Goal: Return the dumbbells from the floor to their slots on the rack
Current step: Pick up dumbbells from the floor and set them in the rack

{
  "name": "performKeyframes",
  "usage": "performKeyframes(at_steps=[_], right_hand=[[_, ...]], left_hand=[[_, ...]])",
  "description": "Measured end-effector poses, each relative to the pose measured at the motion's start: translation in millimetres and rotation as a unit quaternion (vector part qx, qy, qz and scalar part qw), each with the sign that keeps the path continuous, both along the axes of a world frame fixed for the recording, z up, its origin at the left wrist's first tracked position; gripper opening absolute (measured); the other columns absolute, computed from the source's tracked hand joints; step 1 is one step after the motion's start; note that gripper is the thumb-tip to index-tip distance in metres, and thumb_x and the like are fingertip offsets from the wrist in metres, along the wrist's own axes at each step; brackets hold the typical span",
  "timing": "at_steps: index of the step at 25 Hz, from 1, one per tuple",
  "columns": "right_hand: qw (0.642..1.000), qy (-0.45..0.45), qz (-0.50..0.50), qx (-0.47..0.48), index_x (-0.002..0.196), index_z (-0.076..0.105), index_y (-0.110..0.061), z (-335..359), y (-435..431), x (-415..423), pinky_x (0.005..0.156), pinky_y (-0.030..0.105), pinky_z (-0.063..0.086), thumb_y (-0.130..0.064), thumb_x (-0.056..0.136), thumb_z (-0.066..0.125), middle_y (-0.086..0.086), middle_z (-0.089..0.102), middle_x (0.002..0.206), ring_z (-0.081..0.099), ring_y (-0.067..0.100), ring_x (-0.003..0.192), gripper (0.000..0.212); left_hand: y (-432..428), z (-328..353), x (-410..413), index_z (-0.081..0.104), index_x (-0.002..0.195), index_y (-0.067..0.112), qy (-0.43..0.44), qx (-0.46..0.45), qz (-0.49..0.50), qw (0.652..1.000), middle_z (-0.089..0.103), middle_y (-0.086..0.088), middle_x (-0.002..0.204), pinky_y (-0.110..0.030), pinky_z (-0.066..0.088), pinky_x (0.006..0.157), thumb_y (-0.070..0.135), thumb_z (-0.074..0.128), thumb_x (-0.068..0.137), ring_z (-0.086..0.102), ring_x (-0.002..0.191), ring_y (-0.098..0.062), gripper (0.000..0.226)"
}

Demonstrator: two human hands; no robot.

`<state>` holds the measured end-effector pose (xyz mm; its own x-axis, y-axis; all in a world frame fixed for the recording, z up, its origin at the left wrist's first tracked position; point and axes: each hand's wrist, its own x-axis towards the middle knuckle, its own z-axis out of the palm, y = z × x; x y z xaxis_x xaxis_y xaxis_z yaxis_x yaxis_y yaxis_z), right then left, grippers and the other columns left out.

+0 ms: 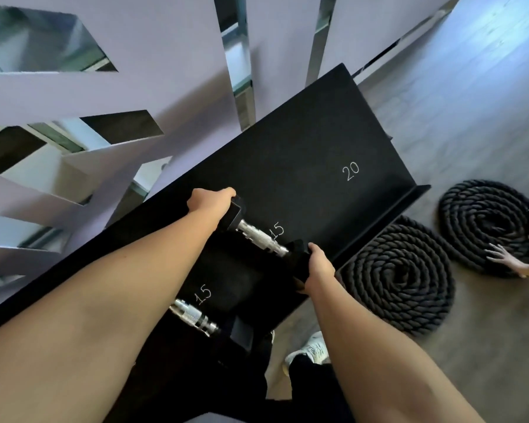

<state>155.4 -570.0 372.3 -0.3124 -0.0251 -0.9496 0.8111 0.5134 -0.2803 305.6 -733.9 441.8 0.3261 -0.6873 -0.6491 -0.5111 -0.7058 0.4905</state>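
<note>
A black dumbbell with a knurled chrome handle [261, 236] lies across the black rack shelf [303, 166] at a slot marked 15. My left hand [211, 203] grips its far head, and my right hand [318, 267] grips its near head at the shelf's front lip. A second dumbbell [196, 317] rests in the neighbouring slot marked 15, closer to me and partly hidden under my left forearm. The slot marked 20 to the right holds nothing.
Two coiled black battle ropes [400, 279] lie on the grey floor right of the rack. Another person's hands [510, 257] rest on the farther coil at the right edge. My white shoe [312, 349] stands below the shelf. A white cut-out wall panel rises behind the rack.
</note>
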Motion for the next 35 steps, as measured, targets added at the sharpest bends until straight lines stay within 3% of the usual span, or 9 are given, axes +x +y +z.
performKeyframes(at_steps=[5,9,13,15,17,20,23,30,35], right_hand=[[0.988,0.116,0.096,0.036,0.101,0.067,-0.005,14.1,-9.3,-14.5,0.084,0.038,0.056,-0.027,0.073,0.066,0.010,0.070,0.101,0.066,0.030,0.087,0.036],[0.964,0.191,0.186,0.014,0.075,0.060,-0.006,46.5,-17.7,-34.0,0.069,0.035,0.056,-0.028,0.076,0.064,0.007,0.064,0.080,0.060,0.025,0.068,0.023],[0.922,0.242,0.298,-0.054,0.062,0.059,-0.016,103.3,-15.0,-50.0,0.056,0.028,0.038,-0.033,0.079,0.064,-0.001,0.057,0.062,0.053,0.020,0.059,0.024],[0.874,0.315,0.359,-0.092,0.079,0.070,-0.021,146.7,-11.1,-63.7,0.062,0.026,0.040,-0.038,0.083,0.063,-0.009,0.062,0.068,0.060,0.017,0.072,0.018],[0.819,0.380,0.409,-0.133,0.096,0.072,-0.022,191.3,-2.5,-75.9,0.062,0.025,0.041,-0.043,0.085,0.063,-0.016,0.063,0.074,0.061,0.011,0.077,0.025],[0.728,0.460,0.480,-0.169,0.110,0.070,-0.021,239.5,14.5,-84.1,0.071,0.026,0.050,-0.049,0.086,0.061,-0.003,0.075,0.096,0.068,0.017,0.087,0.038],[0.616,0.527,0.539,-0.231,0.127,0.062,-0.021,271.6,33.9,-62.0,0.092,0.034,0.046,-0.054,0.087,0.060,0.004,0.068,0.123,0.060,0.026,0.116,0.052],[0.337,0.574,0.661,-0.346,0.143,0.042,-0.024,305.6,110.3,67.7,0.111,0.049,0.035,-0.058,0.088,0.058,0.007,0.040,0.154,0.034,0.032,0.140,0.066],[0.250,0.568,0.681,-0.390,0.145,0.037,-0.028,321.7,204.9,159.1,0.113,0.053,0.030,-0.060,0.087,0.058,0.008,0.029,0.158,0.030,0.035,0.142,0.070]], left_hand=[[0.4,-8.9,-1.4,0.056,0.127,0.012,0.006,0.002,-0.037,0.999,0.059,-0.008,0.116,-0.034,0.049,0.062,0.044,0.075,0.073,0.059,0.078,-0.022,0.066],[25.8,-7.7,-6.6,0.047,0.141,0.013,-0.003,0.018,-0.067,0.998,0.053,-0.011,0.140,-0.046,0.049,0.098,0.050,0.067,0.079,0.053,0.121,-0.036,0.076],[42.1,33.1,-13.7,0.060,0.120,0.006,0.002,-0.018,-0.077,0.997,0.062,-0.014,0.121,-0.044,0.050,0.094,0.053,0.062,0.085,0.059,0.112,-0.035,0.058],[49.4,74.8,-20.2,0.062,0.077,0.010,0.024,-0.087,-0.128,0.988,0.065,-0.008,0.085,-0.038,0.050,0.081,0.053,0.057,0.089,0.063,0.092,-0.031,0.044],[67.6,119.5,-22.8,0.046,0.058,0.018,0.032,-0.161,-0.182,0.970,0.054,0.000,0.065,-0.037,0.045,0.074,0.053,0.056,0.090,0.059,0.074,-0.025,0.049],[109.4,166.1,-12.2,0.069,0.084,0.016,0.030,-0.226,-0.218,0.949,0.066,-0.001,0.088,-0.033,0.042,0.078,0.057,0.060,0.087,0.061,0.091,-0.025,0.042],[168.3,196.6,16.6,0.060,0.129,0.015,-0.045,-0.301,-0.220,0.927,0.060,-0.005,0.132,-0.034,0.042,0.098,0.064,0.060,0.083,0.054,0.123,-0.023,0.067],[329.5,216.2,140.9,0.045,0.143,0.018,-0.193,-0.367,-0.177,0.893,0.046,-0.003,0.143,-0.039,0.042,0.103,0.072,0.053,0.081,0.044,0.130,-0.022,0.083],[453.2,233.7,241.7,0.041,0.146,0.021,-0.234,-0.356,-0.106,0.899,0.040,-0.004,0.150,-0.043,0.039,0.107,0.075,0.051,0.081,0.039,0.135,-0.023,0.085]])
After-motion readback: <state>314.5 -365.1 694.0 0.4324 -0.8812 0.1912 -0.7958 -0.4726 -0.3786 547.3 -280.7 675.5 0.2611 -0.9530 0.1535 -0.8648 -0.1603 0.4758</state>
